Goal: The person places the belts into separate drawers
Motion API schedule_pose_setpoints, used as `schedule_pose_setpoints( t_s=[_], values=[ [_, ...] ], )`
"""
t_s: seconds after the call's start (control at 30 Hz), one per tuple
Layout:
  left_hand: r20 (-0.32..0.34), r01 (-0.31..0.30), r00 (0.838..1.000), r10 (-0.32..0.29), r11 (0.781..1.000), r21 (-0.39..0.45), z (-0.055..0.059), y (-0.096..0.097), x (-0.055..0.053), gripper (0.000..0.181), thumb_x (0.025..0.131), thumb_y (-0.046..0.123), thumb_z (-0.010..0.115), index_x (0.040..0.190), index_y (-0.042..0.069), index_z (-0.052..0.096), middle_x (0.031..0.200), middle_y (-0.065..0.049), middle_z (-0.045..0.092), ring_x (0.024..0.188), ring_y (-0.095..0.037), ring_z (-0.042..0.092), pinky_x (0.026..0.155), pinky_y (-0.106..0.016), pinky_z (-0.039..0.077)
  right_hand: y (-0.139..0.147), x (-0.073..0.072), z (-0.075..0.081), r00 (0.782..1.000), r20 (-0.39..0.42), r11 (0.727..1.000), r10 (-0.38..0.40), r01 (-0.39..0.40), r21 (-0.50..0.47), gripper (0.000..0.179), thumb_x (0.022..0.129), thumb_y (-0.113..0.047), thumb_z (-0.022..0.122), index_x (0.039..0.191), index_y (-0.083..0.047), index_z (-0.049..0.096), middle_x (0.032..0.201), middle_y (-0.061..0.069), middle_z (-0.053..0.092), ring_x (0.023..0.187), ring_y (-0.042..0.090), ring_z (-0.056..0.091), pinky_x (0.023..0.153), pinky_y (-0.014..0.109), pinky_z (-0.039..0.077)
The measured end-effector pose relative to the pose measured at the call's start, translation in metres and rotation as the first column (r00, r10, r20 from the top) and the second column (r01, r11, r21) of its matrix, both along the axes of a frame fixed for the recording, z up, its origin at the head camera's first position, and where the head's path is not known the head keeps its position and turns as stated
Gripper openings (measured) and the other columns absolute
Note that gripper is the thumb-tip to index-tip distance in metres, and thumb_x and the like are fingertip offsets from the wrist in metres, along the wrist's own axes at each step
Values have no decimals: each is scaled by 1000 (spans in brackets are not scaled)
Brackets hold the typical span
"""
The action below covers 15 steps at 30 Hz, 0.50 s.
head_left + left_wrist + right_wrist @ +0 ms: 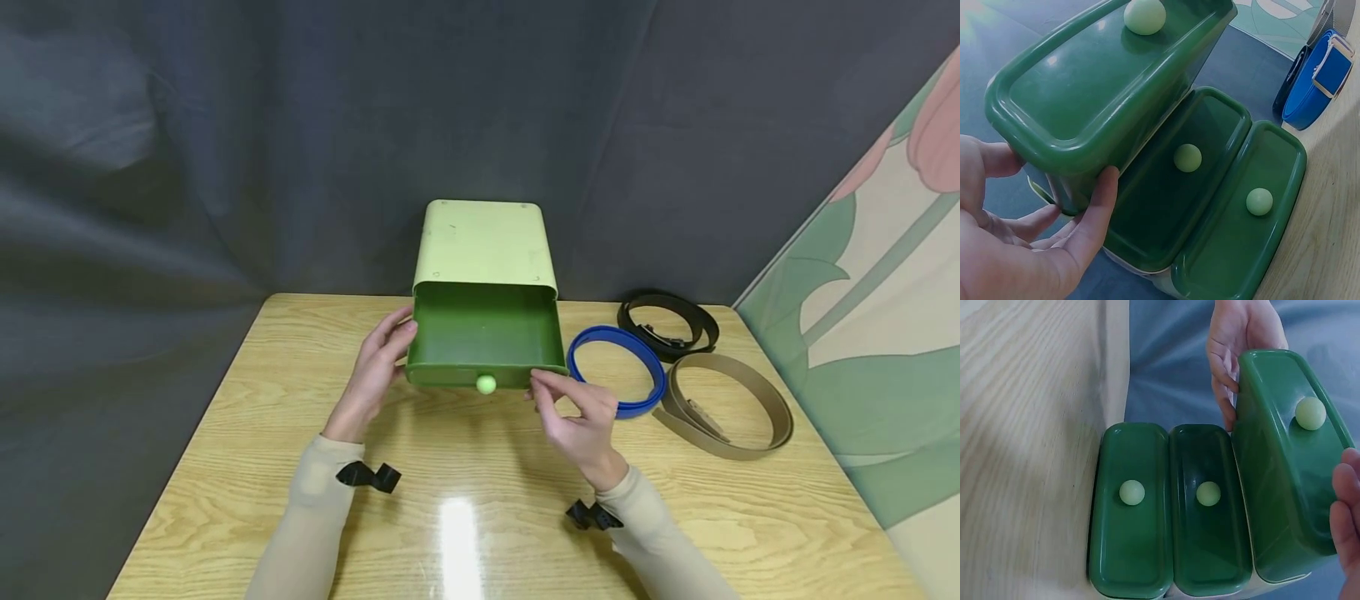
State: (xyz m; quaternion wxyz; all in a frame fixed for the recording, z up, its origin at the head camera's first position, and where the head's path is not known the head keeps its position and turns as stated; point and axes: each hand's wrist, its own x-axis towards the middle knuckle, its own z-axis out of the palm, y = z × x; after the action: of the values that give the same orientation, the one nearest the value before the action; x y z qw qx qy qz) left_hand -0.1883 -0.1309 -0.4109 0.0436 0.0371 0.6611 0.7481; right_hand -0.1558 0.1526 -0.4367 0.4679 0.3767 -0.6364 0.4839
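Observation:
A pale green cabinet (483,242) with dark green drawers stands at the table's back edge. Its top drawer (486,323) is pulled well out, and its inside looks bare. My left hand (372,371) holds this drawer by its left side near the front, fingers spread along the wall. At the front right corner, my right hand (581,421) pinches the drawer's edge between thumb and fingers. A round pale green knob (486,384) sits on the front between both hands. Below, the middle drawer (1209,544) and the bottom drawer (1135,544) are closed.
Right of the cabinet lie a coiled blue belt (658,379), a black belt (708,327) and a tan belt (776,404). A dark curtain (480,100) hangs behind the wooden table (247,467). Floral fabric (885,333) borders the right side.

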Motion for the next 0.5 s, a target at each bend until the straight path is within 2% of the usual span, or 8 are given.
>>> schedule_pose_setpoints(
  t_s=[0.2,0.37,0.5],
  values=[
    [11,1,1000,-2,1000,15,1,0,0,55,114,26,49,165,12,37,157,-18,50,108,-6,66,87,-27,59,3,5,8,988,149,992,31,-13,-122,14,83,22,65,93,18,74,62,22,70,53,10,68,55,16,57],
    [28,21,999,-21,1000,4,3,-1,0,56,114,29,48,166,13,36,157,-17,49,109,-6,66,88,-26,59,11,7,17,974,226,979,2,45,-201,11,86,22,64,93,19,73,57,18,67,55,2,67,58,13,56],
    [54,42,998,-42,999,3,5,-2,1,57,114,30,46,167,12,33,156,-17,48,108,-6,68,87,-26,59,21,4,21,965,263,968,-16,81,-239,10,89,21,65,94,19,73,60,10,71,55,0,66,54,13,55]
  ],
)
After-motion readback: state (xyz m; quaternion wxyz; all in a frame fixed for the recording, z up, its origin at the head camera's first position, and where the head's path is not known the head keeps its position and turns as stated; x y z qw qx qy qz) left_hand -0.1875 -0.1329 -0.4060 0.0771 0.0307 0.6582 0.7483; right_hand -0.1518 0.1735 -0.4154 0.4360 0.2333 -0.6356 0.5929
